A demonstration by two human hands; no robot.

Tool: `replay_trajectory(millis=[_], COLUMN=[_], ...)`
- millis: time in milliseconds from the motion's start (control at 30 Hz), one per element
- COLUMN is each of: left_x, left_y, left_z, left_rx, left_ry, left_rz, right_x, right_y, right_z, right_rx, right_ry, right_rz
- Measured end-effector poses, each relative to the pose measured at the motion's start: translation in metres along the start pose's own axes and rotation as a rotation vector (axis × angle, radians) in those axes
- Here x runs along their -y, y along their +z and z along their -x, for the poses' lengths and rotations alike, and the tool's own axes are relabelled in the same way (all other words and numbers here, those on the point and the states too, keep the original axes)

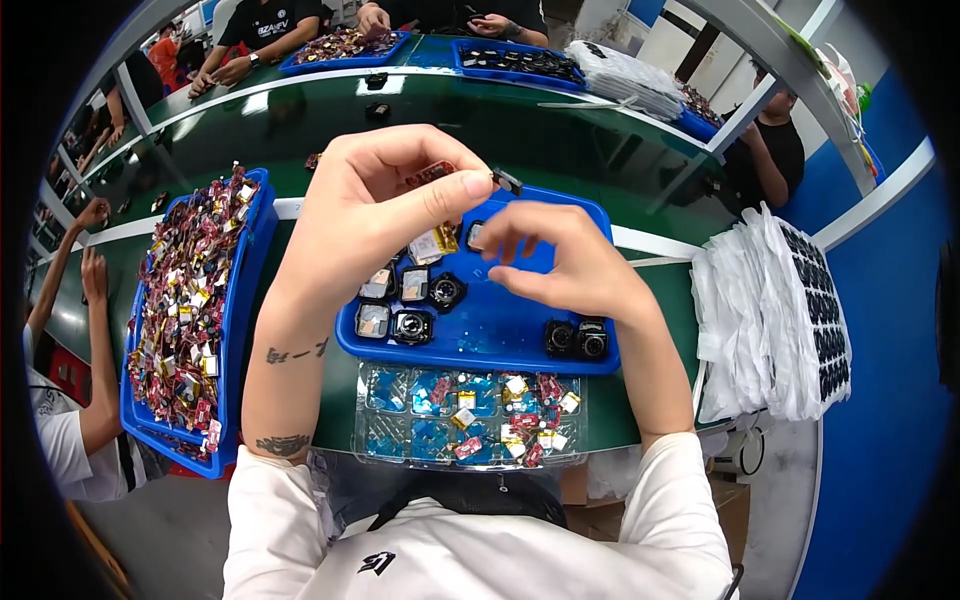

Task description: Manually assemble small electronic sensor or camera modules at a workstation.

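Note:
My left hand (370,195) is raised over a blue tray (500,325), thumb and fingers pinched on a small black part (508,182). A small red circuit board (430,173) shows inside the curled fingers. Beneath that hand is a silver battery with yellow tape (433,244); whether it hangs from the board or lies in the tray I cannot tell. My right hand (570,255) hovers just right of it, fingers apart and bent, holding nothing visible. Several black watch-like cases (412,326) lie at the tray's left, and a pair of round-faced black cases (575,339) sits at its right.
A clear compartment tray (400,455) with boards and batteries is nearest me. A blue bin (262,225) heaped with red boards stands left. Stacked white sheets with black parts (745,320) stand right. Co-workers sit across the green table (640,160) and at left.

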State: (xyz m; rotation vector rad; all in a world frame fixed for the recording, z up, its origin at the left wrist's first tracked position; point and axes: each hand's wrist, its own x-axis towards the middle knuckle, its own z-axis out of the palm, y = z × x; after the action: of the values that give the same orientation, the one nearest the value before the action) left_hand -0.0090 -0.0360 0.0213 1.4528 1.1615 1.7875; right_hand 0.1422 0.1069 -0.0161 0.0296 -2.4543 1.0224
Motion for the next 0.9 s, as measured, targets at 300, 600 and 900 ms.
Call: replay_trajectory(millis=[300,600,900], left_x=[-0.008,-0.013,-0.007], left_y=[-0.004,-0.008,0.003], left_z=[0.001,0.0,0.0], left_rx=[0.008,0.035,0.055], left_ry=[0.015,-0.064,-0.011], left_rz=[-0.036,-0.045,-0.153], right_x=[-0.013,-0.03,-0.019], right_y=[0.022,0.041,0.021], right_z=[0.005,-0.012,-0.003], right_rx=[0.352,0.401,0.201], right_ry=[0.101,0.076,0.146], right_rz=[0.503,0.464,0.518])
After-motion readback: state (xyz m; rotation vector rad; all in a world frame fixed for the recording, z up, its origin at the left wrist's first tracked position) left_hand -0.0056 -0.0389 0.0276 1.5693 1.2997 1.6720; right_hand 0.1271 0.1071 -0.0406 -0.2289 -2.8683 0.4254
